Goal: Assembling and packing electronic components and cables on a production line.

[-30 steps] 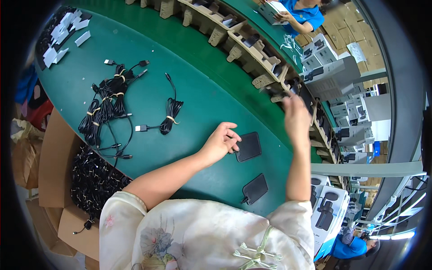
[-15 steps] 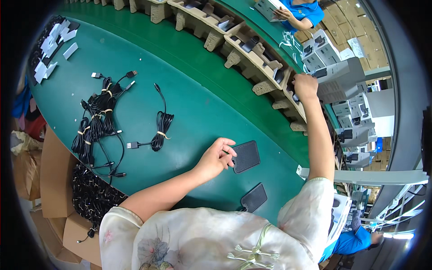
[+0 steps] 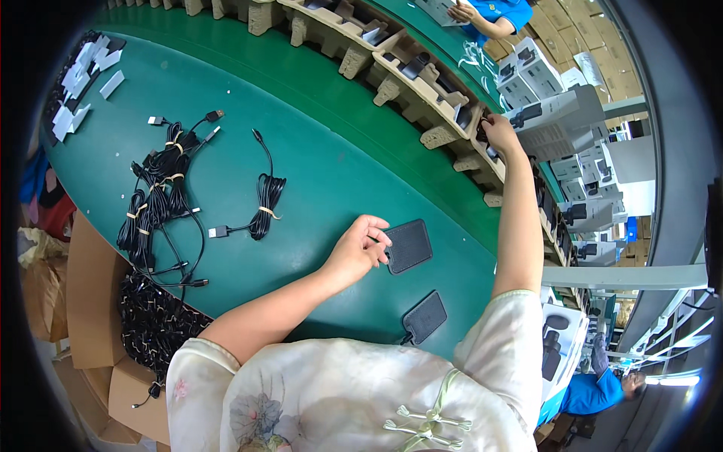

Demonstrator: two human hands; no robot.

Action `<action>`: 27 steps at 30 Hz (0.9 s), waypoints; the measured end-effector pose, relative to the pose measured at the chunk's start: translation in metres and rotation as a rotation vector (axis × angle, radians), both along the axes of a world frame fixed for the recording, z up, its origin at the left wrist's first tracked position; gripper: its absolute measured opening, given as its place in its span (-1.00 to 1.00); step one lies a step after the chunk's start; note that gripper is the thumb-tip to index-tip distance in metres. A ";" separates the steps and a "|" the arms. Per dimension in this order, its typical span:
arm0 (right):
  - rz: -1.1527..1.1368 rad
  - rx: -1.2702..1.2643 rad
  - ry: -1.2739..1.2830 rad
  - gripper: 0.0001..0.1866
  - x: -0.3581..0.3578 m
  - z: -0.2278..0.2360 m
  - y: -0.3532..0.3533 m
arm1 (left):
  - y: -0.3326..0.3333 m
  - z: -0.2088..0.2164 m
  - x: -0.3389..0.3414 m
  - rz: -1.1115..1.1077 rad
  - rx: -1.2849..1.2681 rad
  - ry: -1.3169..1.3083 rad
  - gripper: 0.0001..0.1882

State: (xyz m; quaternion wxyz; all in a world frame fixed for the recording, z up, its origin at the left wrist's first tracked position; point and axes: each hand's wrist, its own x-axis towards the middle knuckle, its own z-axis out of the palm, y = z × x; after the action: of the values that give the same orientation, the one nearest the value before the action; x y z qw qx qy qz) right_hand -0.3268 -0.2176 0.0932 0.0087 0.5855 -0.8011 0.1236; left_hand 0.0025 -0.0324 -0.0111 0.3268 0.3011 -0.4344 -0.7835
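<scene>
Two black, stitched, leather-like tags lie flat on the green table. The larger-looking tag (image 3: 409,246) is beside my left hand (image 3: 360,248), whose loosely bent fingers are apart at its left edge. The other tag (image 3: 425,317) lies nearer my body, with a dark loop at its lower left corner. My right arm stretches to the far right. There my right hand (image 3: 501,135) reaches into a brown pulp tray (image 3: 491,167), its fingers pinched together at a small dark item. The hand partly hides that item, so I cannot make out its kind.
Bundled black cables (image 3: 162,184) and a single tied cable (image 3: 267,207) lie left. White cards (image 3: 83,71) sit at the far left. A carton (image 3: 94,301) of cables stands below the table edge. More pulp trays (image 3: 422,83), white boxes (image 3: 557,128) and a co-worker (image 3: 493,19) are beyond.
My right hand has shifted slightly away along the tray, and a dark item now shows at its fingertips. My left hand keeps its place beside the tag. The whole view has shifted a little.
</scene>
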 end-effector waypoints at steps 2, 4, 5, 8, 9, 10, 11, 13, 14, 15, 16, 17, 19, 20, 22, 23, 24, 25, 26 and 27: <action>0.172 -0.029 -0.134 -0.67 -0.012 -0.001 0.007 | -0.001 0.000 0.000 0.006 -0.001 0.002 -0.67; 0.085 -0.088 -0.136 -0.68 -0.023 -0.008 0.011 | -0.002 0.000 -0.001 0.007 0.003 0.002 -0.68; 0.005 -0.147 -0.141 -0.69 -0.010 -0.006 0.016 | -0.002 -0.001 -0.001 0.012 0.005 0.004 -0.68; -0.097 -0.229 -0.084 -0.72 0.001 -0.013 0.016 | -0.001 -0.001 -0.002 0.004 0.017 0.005 -0.68; -0.108 -0.259 -0.018 -0.74 0.000 -0.017 0.012 | -0.001 -0.001 -0.003 0.011 0.007 0.007 -0.69; -0.120 -0.288 0.047 -0.75 -0.001 -0.021 0.009 | -0.002 -0.001 -0.002 0.018 -0.002 0.008 -0.69; -0.129 -0.279 0.042 -0.75 -0.004 -0.022 0.008 | -0.001 -0.001 0.000 0.025 -0.011 0.010 -0.69; -0.153 -0.188 -0.052 -0.79 -0.011 -0.015 0.001 | -0.001 -0.002 0.001 0.021 0.001 0.007 -0.69; -0.166 -0.142 -0.098 -0.81 -0.013 -0.013 0.000 | -0.001 -0.002 0.002 0.020 0.007 0.009 -0.69; -0.165 -0.135 -0.103 -0.81 -0.013 -0.011 0.000 | -0.002 -0.002 0.003 0.025 0.012 0.012 -0.69; -0.151 -0.116 -0.107 -0.83 -0.013 -0.008 0.000 | -0.003 -0.002 0.004 0.025 0.019 0.007 -0.69; -0.141 -0.097 -0.110 -0.85 -0.014 -0.007 0.003 | -0.003 0.000 0.004 0.028 0.022 0.004 -0.69; -0.141 -0.070 -0.119 -0.86 -0.014 -0.012 0.007 | -0.002 0.000 0.002 0.027 0.026 -0.005 -0.69; -0.110 -0.134 0.003 -0.86 -0.007 -0.021 0.011 | 0.000 -0.001 0.002 0.016 0.037 -0.016 -0.69; -0.055 -0.266 0.248 -0.86 0.004 -0.036 0.020 | -0.001 0.000 -0.001 0.036 0.001 -0.014 -0.70; -0.036 -0.258 0.275 -0.85 0.006 -0.036 0.022 | 0.000 -0.001 0.001 0.034 -0.018 -0.015 -0.70; -0.017 -0.251 0.302 -0.84 0.005 -0.031 0.018 | 0.000 -0.001 0.001 0.005 -0.015 -0.029 -0.70; 0.024 -0.234 0.408 -0.83 -0.003 -0.028 0.013 | -0.002 -0.002 -0.002 0.009 -0.051 -0.032 -0.71; 0.066 -0.214 0.515 -0.81 -0.013 -0.024 0.016 | -0.003 -0.002 -0.005 0.011 -0.088 -0.032 -0.71; 0.052 -0.218 0.508 -0.81 -0.007 -0.019 0.024 | -0.006 -0.003 -0.006 0.041 -0.132 -0.038 -0.72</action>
State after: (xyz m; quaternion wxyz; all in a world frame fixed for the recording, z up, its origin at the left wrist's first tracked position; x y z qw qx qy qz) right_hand -0.3342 -0.1940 0.0747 0.2693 0.6138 -0.7398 0.0584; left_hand -0.0036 -0.0382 -0.0136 0.3538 0.3027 -0.4851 -0.7402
